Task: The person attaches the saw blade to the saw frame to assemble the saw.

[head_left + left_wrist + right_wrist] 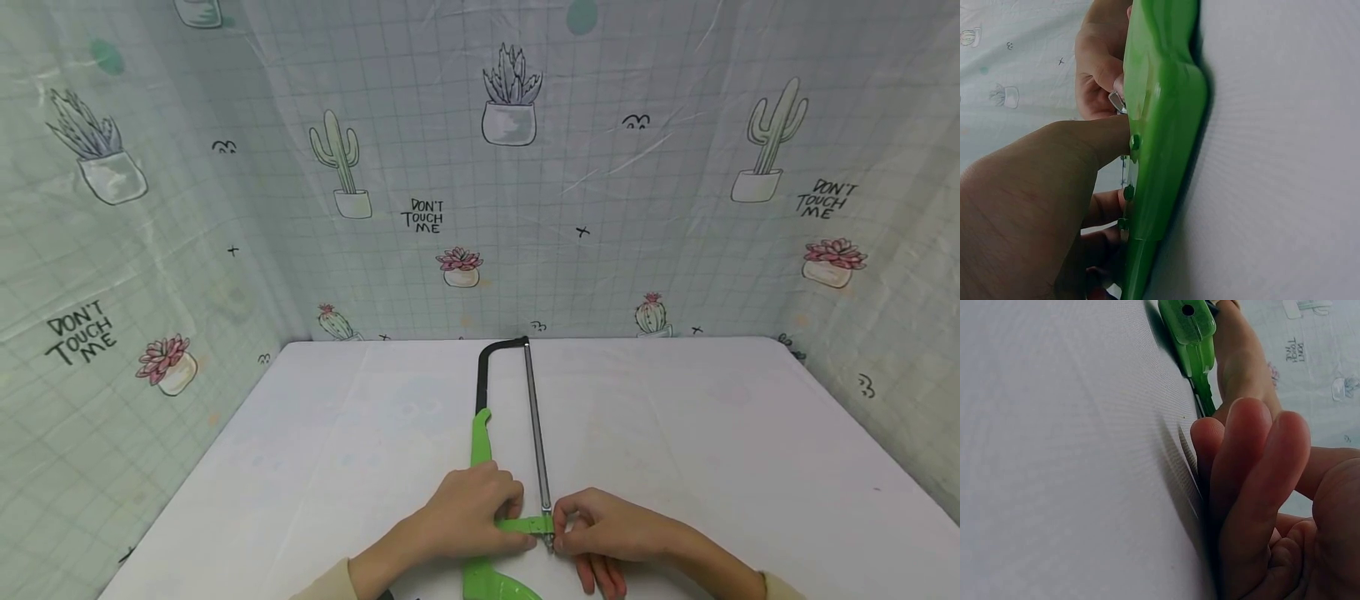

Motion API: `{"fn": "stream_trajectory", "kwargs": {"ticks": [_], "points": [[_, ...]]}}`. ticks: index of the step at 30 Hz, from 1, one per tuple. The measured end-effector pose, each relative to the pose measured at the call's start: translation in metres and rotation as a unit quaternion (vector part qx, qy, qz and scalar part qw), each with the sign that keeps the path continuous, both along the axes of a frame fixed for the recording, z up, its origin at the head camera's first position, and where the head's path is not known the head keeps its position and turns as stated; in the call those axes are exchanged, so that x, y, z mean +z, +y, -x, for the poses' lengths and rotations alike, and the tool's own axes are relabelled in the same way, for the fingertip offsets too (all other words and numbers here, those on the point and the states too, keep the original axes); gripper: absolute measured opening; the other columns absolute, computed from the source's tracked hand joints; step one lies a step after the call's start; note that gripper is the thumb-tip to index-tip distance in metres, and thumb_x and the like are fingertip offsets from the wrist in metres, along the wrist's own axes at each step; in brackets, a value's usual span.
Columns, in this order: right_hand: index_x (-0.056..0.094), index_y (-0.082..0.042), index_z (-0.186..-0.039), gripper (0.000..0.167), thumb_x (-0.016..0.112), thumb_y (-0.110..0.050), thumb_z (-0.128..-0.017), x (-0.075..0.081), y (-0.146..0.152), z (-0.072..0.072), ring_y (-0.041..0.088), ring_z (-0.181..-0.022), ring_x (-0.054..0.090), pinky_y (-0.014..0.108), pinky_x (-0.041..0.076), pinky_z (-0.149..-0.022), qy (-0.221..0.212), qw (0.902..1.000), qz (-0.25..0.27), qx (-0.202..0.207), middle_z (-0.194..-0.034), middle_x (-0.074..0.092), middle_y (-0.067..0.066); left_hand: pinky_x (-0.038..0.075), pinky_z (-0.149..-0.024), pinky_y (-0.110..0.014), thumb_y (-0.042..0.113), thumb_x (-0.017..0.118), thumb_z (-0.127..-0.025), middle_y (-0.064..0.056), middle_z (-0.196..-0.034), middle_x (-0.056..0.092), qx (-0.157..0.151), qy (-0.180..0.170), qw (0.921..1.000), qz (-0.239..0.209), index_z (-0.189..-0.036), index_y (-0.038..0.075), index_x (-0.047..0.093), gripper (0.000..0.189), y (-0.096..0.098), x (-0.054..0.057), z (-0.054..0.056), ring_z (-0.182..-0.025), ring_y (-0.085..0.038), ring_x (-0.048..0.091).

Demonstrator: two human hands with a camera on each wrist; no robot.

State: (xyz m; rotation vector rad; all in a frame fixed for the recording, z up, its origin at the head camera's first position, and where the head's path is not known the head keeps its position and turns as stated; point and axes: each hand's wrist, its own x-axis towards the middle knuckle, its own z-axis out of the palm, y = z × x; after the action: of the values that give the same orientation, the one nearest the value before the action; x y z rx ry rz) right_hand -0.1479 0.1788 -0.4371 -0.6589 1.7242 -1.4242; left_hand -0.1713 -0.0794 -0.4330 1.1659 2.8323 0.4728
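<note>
A hacksaw lies on the white table, with a green handle, a black bow and a grey blade running along its right side. My left hand grips the green cross-arm at the blade's near end, thumb on the near side and curled fingers on the far side. Thumb and forefinger of my right hand pinch the small silver wing nut beside that arm. The other right fingers hang loosely near the tabletop. My fingers partly hide the metal fitting.
The white table reaches back to a cloth backdrop printed with cacti, which also hangs along both sides. A small dark thing shows at the bottom edge, left of the handle; its kind is unclear.
</note>
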Motion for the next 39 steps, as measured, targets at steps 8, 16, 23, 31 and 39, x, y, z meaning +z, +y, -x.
{"fn": "stream_trajectory", "kwargs": {"ticks": [8,16,23,31,39], "points": [[0.059,-0.004,-0.103,0.009,0.054,-0.012,-0.101,-0.0015,-0.0005,-0.0010,0.003,-0.041,0.057,0.019,0.046,-0.041,-0.004,1.0000,0.001,-0.001,-0.075,0.055,0.051,0.033,-0.054,-0.020,0.060,0.075,-0.082,0.021,-0.071,0.045,0.000,-0.003,1.0000,0.002,-0.074,0.033,0.054,0.035,-0.0003,-0.0010,-0.0009,-0.071,0.002,0.040],[0.059,-0.003,-0.103,0.011,0.052,-0.011,-0.102,-0.0004,0.0002,0.0000,0.004,-0.041,0.058,0.019,0.047,-0.042,-0.005,1.0000,0.004,0.005,-0.076,0.056,0.051,0.033,-0.055,-0.020,0.060,0.074,-0.082,0.022,-0.071,0.045,-0.004,0.002,1.0000,-0.001,-0.074,0.033,0.054,0.035,-0.0008,0.0002,-0.0010,-0.072,0.002,0.041],[0.057,-0.001,-0.103,0.011,0.052,-0.011,-0.103,0.0010,0.0003,0.0016,0.005,-0.041,0.058,0.020,0.047,-0.042,-0.006,0.9999,0.009,0.009,-0.075,0.056,0.050,0.033,-0.055,-0.020,0.061,0.074,-0.082,0.021,-0.071,0.045,0.000,0.000,1.0000,0.001,-0.074,0.033,0.054,0.035,-0.0002,0.0008,-0.0001,-0.072,0.001,0.041],[0.057,0.000,-0.104,0.013,0.052,-0.012,-0.104,0.0009,0.0004,0.0018,0.006,-0.041,0.058,0.020,0.048,-0.042,-0.002,0.9998,0.013,0.015,-0.075,0.057,0.049,0.033,-0.054,-0.020,0.060,0.075,-0.082,0.021,-0.070,0.045,-0.003,0.007,1.0000,-0.003,-0.074,0.033,0.054,0.035,-0.0009,0.0017,0.0003,-0.072,0.001,0.040],[0.056,0.000,-0.104,0.014,0.052,-0.013,-0.104,0.0002,0.0006,0.0025,0.006,-0.041,0.058,0.020,0.048,-0.042,0.000,0.9998,0.014,0.017,-0.074,0.057,0.048,0.032,-0.055,-0.020,0.061,0.074,-0.082,0.022,-0.071,0.045,-0.008,0.018,0.9998,-0.005,-0.074,0.033,0.054,0.035,-0.0009,0.0019,-0.0003,-0.071,0.002,0.039]]}}
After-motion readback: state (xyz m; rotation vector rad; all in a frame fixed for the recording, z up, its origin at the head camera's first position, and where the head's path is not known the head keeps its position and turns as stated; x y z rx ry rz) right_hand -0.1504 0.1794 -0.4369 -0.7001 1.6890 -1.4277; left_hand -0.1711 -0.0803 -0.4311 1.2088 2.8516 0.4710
